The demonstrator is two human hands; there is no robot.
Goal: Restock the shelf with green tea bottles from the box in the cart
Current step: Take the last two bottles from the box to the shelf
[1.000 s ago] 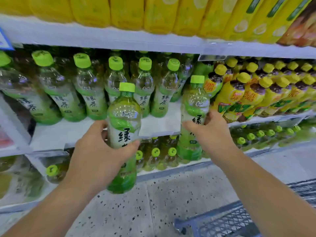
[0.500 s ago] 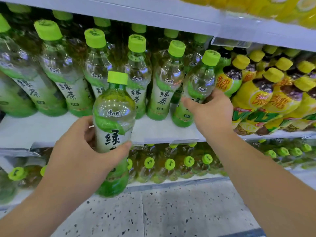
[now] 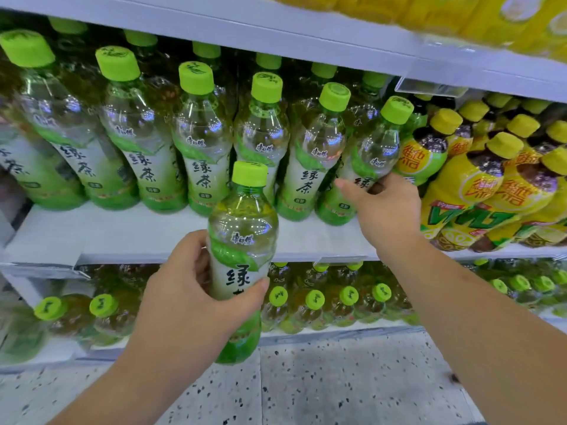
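Green caps and green labels: tea bottles (image 3: pixel 199 142) are standing in a front row across the middle shelf (image 3: pixel 122 237), with more rows showing behind them.

Left hand (image 3: pixel 184 289) is gripping one green tea bottle (image 3: pixel 242 228) upright round its label, fingers (image 3: pixel 196 250) wrapping the far side and the thumb crossing the front. This bottle is hanging in the air in front of the shelf edge, its base below the board, not yet set down.

Right hand (image 3: pixel 386 216) is reaching to the right end of the row, its fingers curling round the lower body of the end bottle (image 3: pixel 368 157). That bottle is leaning left, its base appearing to sit on the shelf, just beside the yellow lemon tea bottles (image 3: pixel 466 194).

Box and cart are not showing. More green-capped bottles are lying below on the lower shelf (image 3: pixel 306 326), above a speckled floor (image 3: pixel 337 378).

Step in hand, as I am reading it: placing, with the right-hand bottle being seated at the row's end and the left-hand one waiting its turn.

Next move is probably calling for the end bottle to be stood straight and let go. The left hand would then be lifting its bottle over the shelf lip onto the bare white strip in front of the row, keeping clear of the neighbouring caps.
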